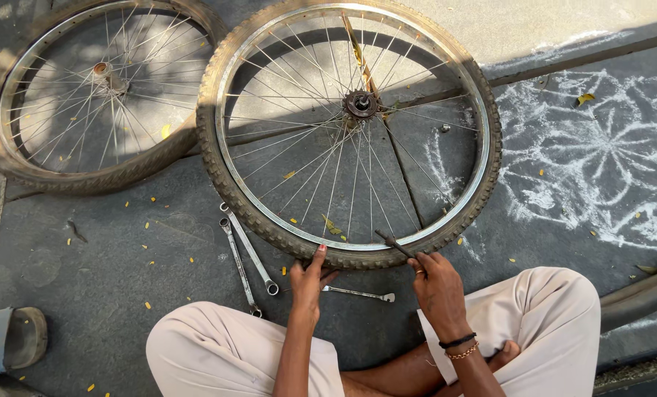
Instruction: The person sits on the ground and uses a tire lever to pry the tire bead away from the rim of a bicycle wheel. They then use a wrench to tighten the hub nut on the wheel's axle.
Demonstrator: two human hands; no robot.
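Wheel: the near bicycle wheel [350,132] lies flat on the pavement in front of your crossed legs, its hub [361,104] facing up.
Left hand: your left hand [310,278] presses on the tyre's [270,220] near edge, fingers together on the rubber, thumb apart.
Right hand: your right hand [437,285] is closed around a thin dark tool [395,243]; its tip sits at the rim [358,246], just beside the tyre.
Tool direction: long axis runs from your right hand up and left, tip pointing toward the rim.
Risk, slip: I judge the tool could skid off the rim if you lever hard, and jab toward your left fingers close by.
Risk, pinch: the tip could nick whatever sits inside the tyre; I cannot tell how deep it goes.
Nearby: two spanners [244,254] lie left of your hand, a third [358,294] between your hands, a second wheel [97,92] beyond.
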